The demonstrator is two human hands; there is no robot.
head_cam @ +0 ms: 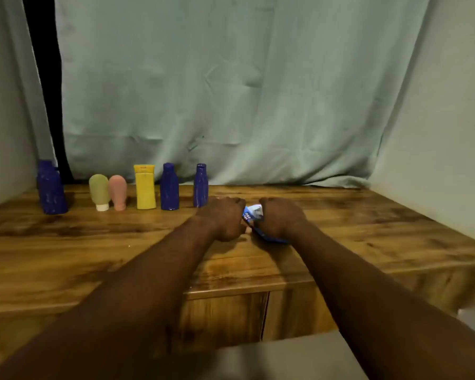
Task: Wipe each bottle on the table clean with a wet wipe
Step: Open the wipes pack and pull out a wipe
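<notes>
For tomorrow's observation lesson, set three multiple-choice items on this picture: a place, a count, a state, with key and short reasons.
1. Where does the yellow bottle stand? A. between the pink tube and a blue bottle B. at the row's left end C. at the front edge
2. How many blue bottles stand on the table? A. one B. three C. five
3. The wipe packet is: A. lying untouched B. gripped in both hands C. among the bottles
Key: 1 A, those two flank it. 2 B, the large blue bottle at the left end, two right of the yellow. 3 B, left hand and right hand curl round it.
</notes>
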